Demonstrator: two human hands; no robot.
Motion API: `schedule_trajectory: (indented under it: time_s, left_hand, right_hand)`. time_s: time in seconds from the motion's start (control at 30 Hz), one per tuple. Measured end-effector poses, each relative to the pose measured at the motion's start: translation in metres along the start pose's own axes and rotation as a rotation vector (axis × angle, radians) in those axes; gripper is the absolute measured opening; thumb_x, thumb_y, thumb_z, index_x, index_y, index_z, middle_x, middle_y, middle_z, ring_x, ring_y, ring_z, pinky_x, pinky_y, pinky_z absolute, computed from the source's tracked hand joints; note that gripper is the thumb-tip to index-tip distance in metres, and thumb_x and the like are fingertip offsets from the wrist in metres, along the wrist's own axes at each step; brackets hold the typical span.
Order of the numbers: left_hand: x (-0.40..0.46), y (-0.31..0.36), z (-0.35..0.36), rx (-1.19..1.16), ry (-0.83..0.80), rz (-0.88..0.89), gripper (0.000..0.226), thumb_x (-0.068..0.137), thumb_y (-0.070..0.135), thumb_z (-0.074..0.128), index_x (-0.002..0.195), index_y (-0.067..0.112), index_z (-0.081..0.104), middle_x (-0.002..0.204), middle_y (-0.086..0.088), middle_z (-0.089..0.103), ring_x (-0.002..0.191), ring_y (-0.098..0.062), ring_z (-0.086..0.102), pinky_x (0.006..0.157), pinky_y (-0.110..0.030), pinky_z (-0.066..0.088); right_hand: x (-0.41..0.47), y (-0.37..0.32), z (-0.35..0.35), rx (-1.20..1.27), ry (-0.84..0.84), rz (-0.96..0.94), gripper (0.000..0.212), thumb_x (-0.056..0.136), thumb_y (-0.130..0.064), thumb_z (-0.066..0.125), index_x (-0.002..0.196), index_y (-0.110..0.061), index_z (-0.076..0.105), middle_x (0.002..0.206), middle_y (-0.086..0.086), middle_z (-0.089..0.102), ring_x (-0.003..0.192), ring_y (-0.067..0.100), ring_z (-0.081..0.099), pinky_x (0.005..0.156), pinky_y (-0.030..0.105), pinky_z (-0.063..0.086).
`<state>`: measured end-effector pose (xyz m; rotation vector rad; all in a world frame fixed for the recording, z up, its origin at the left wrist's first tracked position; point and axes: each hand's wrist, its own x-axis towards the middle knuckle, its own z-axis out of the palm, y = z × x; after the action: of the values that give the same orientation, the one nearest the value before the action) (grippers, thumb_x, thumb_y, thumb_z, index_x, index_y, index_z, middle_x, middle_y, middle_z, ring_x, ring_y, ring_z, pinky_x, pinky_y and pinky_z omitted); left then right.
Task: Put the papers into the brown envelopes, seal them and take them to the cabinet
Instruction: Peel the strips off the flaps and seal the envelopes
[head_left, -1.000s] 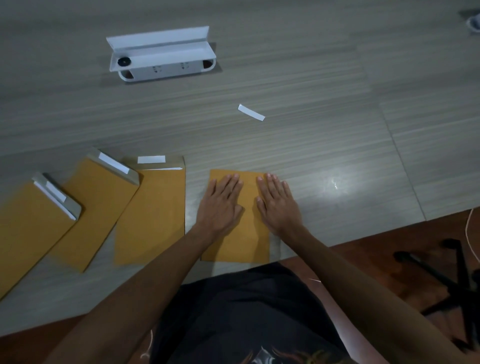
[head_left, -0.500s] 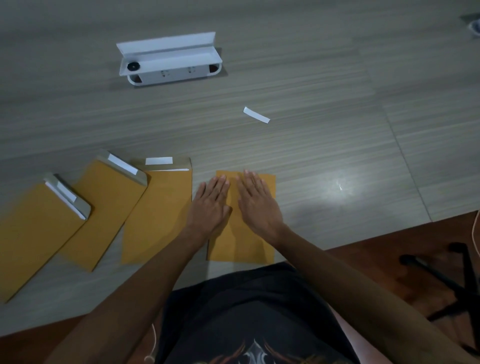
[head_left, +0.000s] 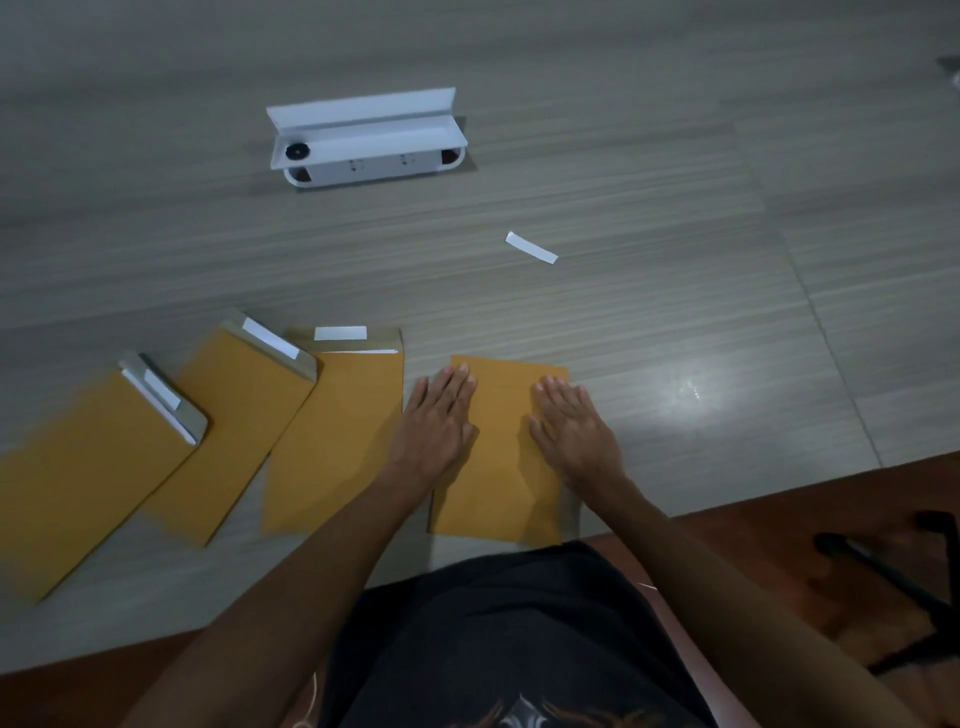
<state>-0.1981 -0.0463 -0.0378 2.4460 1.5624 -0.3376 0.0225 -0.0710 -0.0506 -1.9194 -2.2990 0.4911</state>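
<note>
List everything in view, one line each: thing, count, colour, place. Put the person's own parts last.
sealed envelope: 1, brown, near table edge, under both hands
open envelopes: 3, brown, flaps up with white strips, fanned out to the left
loose strip: 1, white, on the table beyond the sealed envelope
socket box: 1, white, lid up, far side of the table
table: 1, grey wood grain
chair base: 1, black, on the brown floor at right
shirt: 1, dark, bottom centre
left hand: flat on the sealed envelope's left edge
right hand: flat on its right side
</note>
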Motion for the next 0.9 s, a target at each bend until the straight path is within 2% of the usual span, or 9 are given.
schedule_trajectory:
  time_s: [0.1,0.17,0.23,0.4,0.47,0.6,0.7,0.8,0.9]
  left_hand:
    - [0.005,-0.006,-0.004,-0.051,-0.013,0.052,0.059,0.101,0.034,0.024,0.153,0.007,0.013,0.162,-0.009,0.006,0.15,-0.025,0.008,0.122,-0.043,0.011]
    - [0.006,-0.016,-0.01,-0.138,0.021,0.114,0.055,0.095,0.027,0.036,0.14,-0.002,0.044,0.149,-0.02,0.04,0.136,-0.033,0.042,0.104,-0.049,0.043]
    - [-0.001,-0.038,-0.008,-0.27,0.062,0.087,0.049,0.091,0.023,0.039,0.126,-0.005,0.059,0.132,-0.023,0.058,0.119,-0.038,0.058,0.089,-0.053,0.053]
    - [-0.044,-0.08,-0.009,-0.485,0.319,-0.289,0.042,0.099,0.023,0.05,0.136,0.002,0.051,0.14,-0.016,0.051,0.131,-0.028,0.045,0.109,-0.031,0.032]
    - [-0.058,-0.096,-0.003,-0.428,0.295,-0.369,0.048,0.096,0.03,0.056,0.136,0.003,0.05,0.141,-0.015,0.049,0.13,-0.029,0.043,0.11,-0.037,0.035]
    - [-0.076,-0.114,0.007,-0.367,0.233,-0.372,0.059,0.09,0.041,0.061,0.137,0.008,0.049,0.145,-0.013,0.044,0.133,-0.03,0.041,0.11,-0.045,0.036]
    - [-0.08,-0.127,0.008,-0.361,0.232,-0.383,0.065,0.086,0.046,0.065,0.136,0.007,0.05,0.145,-0.014,0.045,0.132,-0.03,0.042,0.108,-0.045,0.037]
    - [-0.079,-0.144,0.004,-0.346,0.214,-0.345,0.073,0.078,0.051,0.071,0.132,0.006,0.053,0.14,-0.017,0.049,0.127,-0.033,0.047,0.104,-0.043,0.039]
    - [-0.077,-0.157,-0.002,-0.356,0.164,-0.281,0.085,0.069,0.056,0.076,0.135,0.009,0.051,0.142,-0.015,0.047,0.127,-0.032,0.046,0.103,-0.042,0.039]
  right_hand:
    - [0.004,-0.001,-0.001,0.045,-0.028,0.043,0.066,0.093,-0.052,0.039,0.136,-0.003,0.051,0.142,0.017,0.05,0.135,0.029,0.043,0.118,0.042,0.022]
    - [0.009,0.002,0.0,0.076,-0.017,0.047,0.068,0.092,-0.054,0.041,0.137,-0.003,0.05,0.143,0.017,0.047,0.138,0.031,0.039,0.118,0.045,0.02]
    - [0.016,0.005,-0.003,0.116,0.009,0.063,0.064,0.091,-0.05,0.049,0.136,-0.004,0.05,0.145,0.016,0.045,0.141,0.033,0.032,0.119,0.045,0.017]
    - [0.034,-0.003,-0.019,0.176,0.048,0.174,0.049,0.092,-0.025,0.059,0.133,-0.001,0.052,0.155,0.02,0.026,0.147,0.035,0.013,0.121,0.045,0.01]
    - [0.04,-0.017,-0.02,0.21,0.101,0.187,0.047,0.092,-0.023,0.057,0.133,0.0,0.052,0.157,0.017,0.023,0.148,0.032,0.01,0.121,0.044,0.01]
    - [0.054,-0.088,-0.01,0.269,0.108,-0.044,0.053,0.094,-0.032,0.049,0.141,-0.01,0.044,0.155,0.011,0.03,0.147,0.025,0.017,0.119,0.044,0.021]
    - [0.062,-0.149,0.0,0.24,-0.069,-0.184,0.063,0.095,-0.042,0.046,0.148,-0.012,0.03,0.157,0.009,0.027,0.148,0.023,0.015,0.12,0.042,0.019]
    - [0.068,-0.179,0.018,0.158,-0.131,-0.173,0.069,0.093,-0.048,0.052,0.147,-0.009,0.031,0.153,0.013,0.032,0.146,0.027,0.021,0.119,0.04,0.022]
    - [0.074,-0.187,0.024,0.101,-0.051,-0.093,0.066,0.088,-0.051,0.058,0.137,-0.009,0.044,0.132,0.012,0.052,0.125,0.027,0.046,0.105,0.039,0.041]
